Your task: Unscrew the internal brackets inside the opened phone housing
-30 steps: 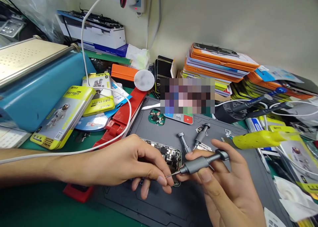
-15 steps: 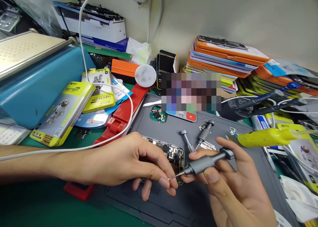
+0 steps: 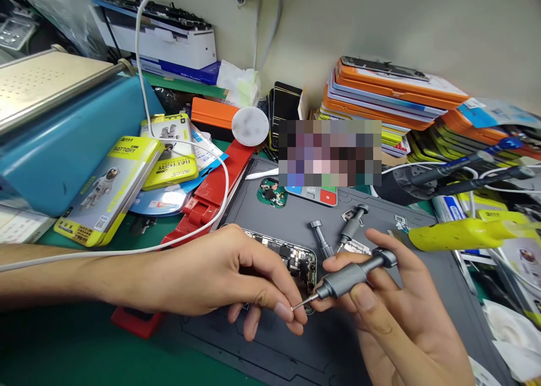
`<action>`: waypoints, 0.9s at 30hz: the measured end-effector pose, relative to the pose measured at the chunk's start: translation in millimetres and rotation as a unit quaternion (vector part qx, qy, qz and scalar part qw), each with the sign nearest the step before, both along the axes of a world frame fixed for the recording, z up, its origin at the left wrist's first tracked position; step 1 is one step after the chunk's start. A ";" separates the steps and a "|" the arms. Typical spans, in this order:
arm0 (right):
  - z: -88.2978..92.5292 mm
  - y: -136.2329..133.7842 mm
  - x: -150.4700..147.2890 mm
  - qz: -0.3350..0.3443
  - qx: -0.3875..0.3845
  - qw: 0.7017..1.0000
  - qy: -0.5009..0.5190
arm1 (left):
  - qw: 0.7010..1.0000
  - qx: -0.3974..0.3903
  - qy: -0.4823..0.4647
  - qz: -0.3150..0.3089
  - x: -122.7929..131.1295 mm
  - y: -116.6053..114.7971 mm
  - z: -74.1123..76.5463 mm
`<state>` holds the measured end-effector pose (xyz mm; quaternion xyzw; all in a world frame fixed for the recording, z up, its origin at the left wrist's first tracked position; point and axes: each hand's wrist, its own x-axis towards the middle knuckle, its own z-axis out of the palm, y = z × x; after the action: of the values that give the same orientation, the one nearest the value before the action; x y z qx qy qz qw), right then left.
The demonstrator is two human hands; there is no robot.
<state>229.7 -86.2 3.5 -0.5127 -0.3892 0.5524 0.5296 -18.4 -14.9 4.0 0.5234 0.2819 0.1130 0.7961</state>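
Note:
My right hand (image 3: 406,313) holds a grey precision screwdriver (image 3: 344,280), its thin shaft angled down to the left. The thumb and fingers wrap its knurled handle, with the forefinger at the end cap. My left hand (image 3: 211,279) is closed in a pinch right at the screwdriver's tip. A tiny bright speck shows there, too small to name. Beneath both hands lies an opened phone (image 3: 302,264) with its inner parts exposed; my left hand hides much of it. Two more screwdrivers, one short (image 3: 322,239) and one longer (image 3: 353,226), lie beyond my right hand on the grey mat (image 3: 262,355).
A green round circuit board (image 3: 271,193) lies farther back on the mat. Yellow battery boxes (image 3: 110,191) and a red clamp-like tool (image 3: 207,200) are at left. A yellow bottle (image 3: 456,234) and a black tool holder (image 3: 401,186) stand right. A white cable (image 3: 127,254) crosses my left forearm.
The whole view has shifted slightly, so things appear a little farther right. Both hands keep nearly the same pose, with the screwdriver tip still at my left fingertips.

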 end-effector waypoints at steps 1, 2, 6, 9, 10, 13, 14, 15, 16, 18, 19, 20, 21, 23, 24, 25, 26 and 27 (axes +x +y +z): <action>0.2 -0.2 -0.1 0.001 0.000 1.000 -0.001 | 1.000 0.000 0.000 -0.001 0.0 0.0 0.1; 0.4 -0.4 -0.1 0.002 0.001 1.000 -0.002 | 1.000 0.000 0.000 -0.002 -0.2 -0.1 0.2; 1.5 -1.9 0.2 0.007 -0.003 1.000 0.003 | 1.000 0.000 0.005 -0.004 -1.0 -0.5 0.3; 1.4 -1.7 0.1 0.003 -0.003 1.000 0.001 | 1.000 -0.001 0.007 -0.006 -1.4 -0.5 0.6; 1.1 -1.4 0.0 0.000 -0.004 1.000 -0.003 | 1.000 -0.002 0.007 -0.006 -1.4 -0.4 0.6; -0.8 -0.3 -0.5 -0.016 0.004 0.999 -0.030 | 1.000 -0.002 0.002 -0.004 -1.1 0.1 0.4; -1.5 0.0 -0.8 -0.027 0.013 0.999 -0.041 | 1.000 -0.002 0.000 -0.003 -1.0 0.2 0.1; -2.2 0.3 -1.1 -0.038 0.025 0.998 -0.050 | 1.000 -0.002 -0.001 -0.002 -0.9 0.3 -0.3; -2.9 0.6 -1.5 -0.048 0.037 0.996 -0.058 | 1.000 -0.002 -0.002 -0.001 -0.9 0.3 -0.8; -4.2 1.0 -2.3 -0.060 0.052 0.995 -0.066 | 1.000 -0.001 -0.004 -0.001 -0.9 0.3 -1.5; -4.9 1.0 -2.6 -0.062 0.055 0.994 -0.066 | 1.000 0.000 -0.006 -0.001 -1.0 0.2 -1.7; -5.4 0.8 -2.7 -0.062 0.054 0.994 -0.066 | 1.000 0.002 -0.007 -0.001 -1.0 0.2 -1.8; -5.9 0.4 -2.6 -0.062 0.051 0.995 -0.065 | 1.000 0.003 -0.006 -0.001 -1.1 0.2 -1.6; -6.3 -0.9 -1.8 -0.063 0.040 0.995 -0.061 | 1.000 0.004 -0.002 0.000 -1.2 0.3 -0.9; -6.1 -1.6 -1.2 -0.062 0.032 0.996 -0.059 | 1.000 0.005 0.000 0.001 -1.2 0.3 -0.6; -5.5 -2.3 -0.6 -0.059 0.023 0.996 -0.056 | 1.000 0.005 0.002 0.001 -1.2 0.4 -0.3; -4.6 -2.9 0.0 -0.052 0.012 0.997 -0.053 | 1.000 0.006 0.003 0.002 -1.2 0.5 -0.1; -3.4 -3.2 0.4 -0.043 0.002 0.998 -0.048 | 1.000 0.007 0.003 0.002 -1.2 0.6 -0.2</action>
<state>230.1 -89.4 0.1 -0.5538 -0.3929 0.5029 0.5348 -19.6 -14.4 3.8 0.5284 0.2847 0.1149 0.7915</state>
